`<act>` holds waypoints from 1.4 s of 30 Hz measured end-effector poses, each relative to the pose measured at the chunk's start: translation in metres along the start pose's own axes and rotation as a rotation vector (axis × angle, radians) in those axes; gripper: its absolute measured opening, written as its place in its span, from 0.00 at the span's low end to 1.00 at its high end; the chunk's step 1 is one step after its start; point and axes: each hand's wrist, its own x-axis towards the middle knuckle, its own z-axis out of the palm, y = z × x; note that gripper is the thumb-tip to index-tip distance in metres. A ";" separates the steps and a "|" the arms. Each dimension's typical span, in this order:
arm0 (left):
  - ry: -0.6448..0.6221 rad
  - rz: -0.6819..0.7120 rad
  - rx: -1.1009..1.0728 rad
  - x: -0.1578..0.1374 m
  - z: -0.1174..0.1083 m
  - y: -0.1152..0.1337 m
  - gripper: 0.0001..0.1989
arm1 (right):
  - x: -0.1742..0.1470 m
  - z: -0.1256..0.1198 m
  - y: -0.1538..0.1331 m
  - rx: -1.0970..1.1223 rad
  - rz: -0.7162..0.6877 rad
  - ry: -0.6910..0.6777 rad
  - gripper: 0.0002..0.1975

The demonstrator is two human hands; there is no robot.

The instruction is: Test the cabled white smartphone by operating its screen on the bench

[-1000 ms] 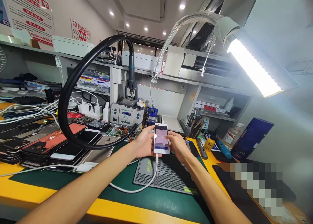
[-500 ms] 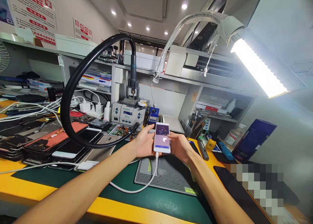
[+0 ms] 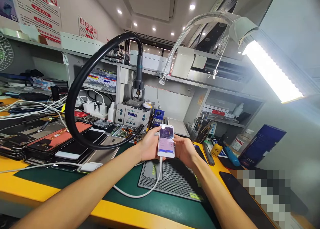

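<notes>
A white smartphone (image 3: 166, 145) with a lit purple and pink screen is held upright above the bench, between my two hands. My left hand (image 3: 150, 145) grips its left edge, the thumb along the side near the top. My right hand (image 3: 184, 149) is closed around the right edge, a finger or thumb at the screen's side; the fingers behind the phone are hidden. A white charging cable (image 3: 155, 184) is plugged into the phone's bottom end and loops down to the left. Under the hands lies a grey perforated mat (image 3: 172, 184) on a green work mat (image 3: 130, 202).
Stacked phones and panels (image 3: 60, 135) crowd the left side. A black hose (image 3: 72, 99) arches from the hot air station (image 3: 132, 115). A lit lamp (image 3: 272, 72) overhangs the right. A bottle (image 3: 241, 140) and a dark blue box (image 3: 265, 145) stand at right.
The view has shifted slightly, so the scene sits a little further right. On the phone screen, the bright reflection has moved from the lower right to the top left. Both hands keep their hold.
</notes>
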 end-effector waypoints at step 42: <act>-0.030 0.012 0.004 0.000 -0.001 -0.002 0.31 | 0.007 -0.003 0.006 0.066 0.022 0.044 0.21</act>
